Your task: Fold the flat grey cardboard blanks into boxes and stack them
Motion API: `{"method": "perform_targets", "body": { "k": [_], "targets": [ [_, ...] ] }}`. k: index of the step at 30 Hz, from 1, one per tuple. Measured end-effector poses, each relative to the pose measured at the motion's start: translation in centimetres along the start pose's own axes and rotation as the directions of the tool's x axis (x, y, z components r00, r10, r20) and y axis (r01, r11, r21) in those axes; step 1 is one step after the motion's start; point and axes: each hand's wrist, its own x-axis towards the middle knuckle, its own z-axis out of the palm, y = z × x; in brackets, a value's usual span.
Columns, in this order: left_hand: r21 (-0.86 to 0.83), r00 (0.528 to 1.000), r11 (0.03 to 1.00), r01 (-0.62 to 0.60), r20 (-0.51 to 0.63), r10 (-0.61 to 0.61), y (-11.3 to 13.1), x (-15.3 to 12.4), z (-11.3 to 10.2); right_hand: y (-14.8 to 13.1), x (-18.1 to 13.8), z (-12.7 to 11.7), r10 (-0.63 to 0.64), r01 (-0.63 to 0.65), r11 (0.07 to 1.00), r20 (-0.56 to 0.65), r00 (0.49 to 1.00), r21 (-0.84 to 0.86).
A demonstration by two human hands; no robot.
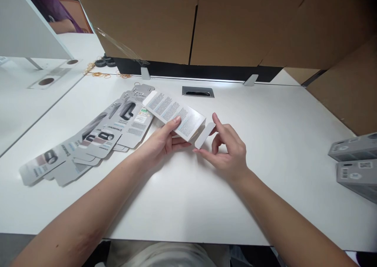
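Small printed carton point(173, 115), held just above the white table point(188, 204) at mid-scene between both hands.

The left hand point(160, 143) grips the carton's near long edge, thumb on top and fingers beneath, closed on it. The right hand point(228, 151) pinches the open end flap point(205, 135) at the carton's right end between thumb and forefinger, other fingers curled loosely. Left of the hands, a fanned pile of flat unfolded cartons point(97, 137) lies on the table. At the right edge sit two assembled grey boxes point(355, 161). Farther off are a cable slot point(198, 91), scattered rubber bands point(98, 74), and large brown cardboard boxes point(235, 23); another person's purple sleeve point(48, 3) shows far left.
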Motion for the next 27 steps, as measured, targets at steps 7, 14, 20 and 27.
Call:
{"method": "perform_targets", "body": {
  "k": [7, 14, 20, 27],
  "targets": [
    [0.056, 0.999, 0.998, 0.015, 0.045, -0.018, 0.11, -0.55, 0.29, -0.28, -0.24, -0.3, 0.123, -0.122, 0.992, 0.034, 0.992, -0.02],
    [0.074, 0.999, 0.997, -0.001, 0.039, -0.002, 0.36, -0.63, 0.58, -0.06, -0.49, -0.18, 0.109, -0.11, 0.994, 0.041, 0.993, 0.011],
    [0.11, 0.999, 0.994, 0.023, 0.027, -0.027, 0.46, -0.72, 0.62, -0.17, -0.29, -0.18, 0.099, -0.102, 0.993, 0.054, 0.994, 0.062],
    [0.156, 1.0, 0.987, 0.025, -0.014, -0.023, 0.46, -0.72, 0.43, 0.36, -0.71, -0.27, 0.141, -0.144, 0.989, 0.091, 0.986, 0.032]
  ]
}}
